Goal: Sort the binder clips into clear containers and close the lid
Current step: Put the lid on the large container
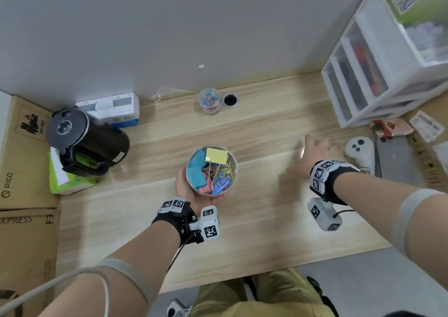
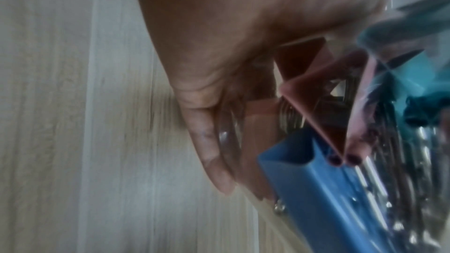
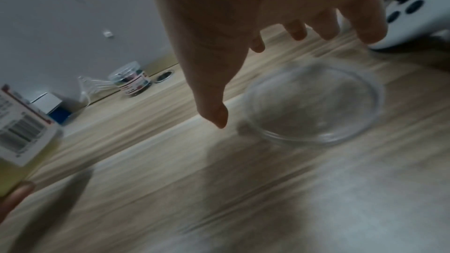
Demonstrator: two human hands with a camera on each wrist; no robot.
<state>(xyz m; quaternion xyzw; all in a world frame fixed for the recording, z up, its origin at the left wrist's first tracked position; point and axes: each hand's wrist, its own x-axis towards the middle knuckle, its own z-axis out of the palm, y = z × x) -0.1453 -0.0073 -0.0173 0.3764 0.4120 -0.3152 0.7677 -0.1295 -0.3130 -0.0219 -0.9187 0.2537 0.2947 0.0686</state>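
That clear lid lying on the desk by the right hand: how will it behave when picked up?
The clear lid looks thin and shallow, so probably light and slightly flexible. It lies flat on the wooden desk, so its low rim may be hard to pinch and it could slide. The right hand hovers over it, fingers spread.
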